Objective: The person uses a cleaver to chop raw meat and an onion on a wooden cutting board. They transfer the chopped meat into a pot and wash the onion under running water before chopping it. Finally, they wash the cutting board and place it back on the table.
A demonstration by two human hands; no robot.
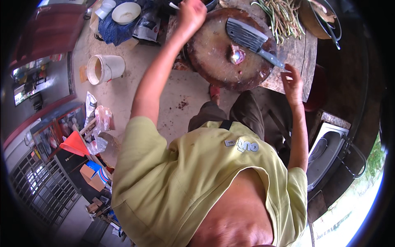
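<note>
A round wooden chopping board (209, 58) lies on the wooden table before me. On it rests a cleaver (247, 34) with a dark, streaked blade and a grey handle. Below the blade sits a small pink and purple piece of food (237, 56); its exact kind is unclear. My right hand (292, 82) is at the butt of the cleaver's handle, fingers apart, fingertips close to or touching it. Beyond the board's far left edge, my left hand (193, 12) is raised with curled fingers, near a dark bowl (211, 4). Whatever may be inside those fingers is hidden.
Long green beans (282, 18) lie heaped on the wooden table (296, 58), beside a deep pan (314, 21). A white bucket (106, 69) stands on the floor at left. Above it, a cream bowl (126, 13) rests on blue plastic. A metal sink (327, 154) is at right.
</note>
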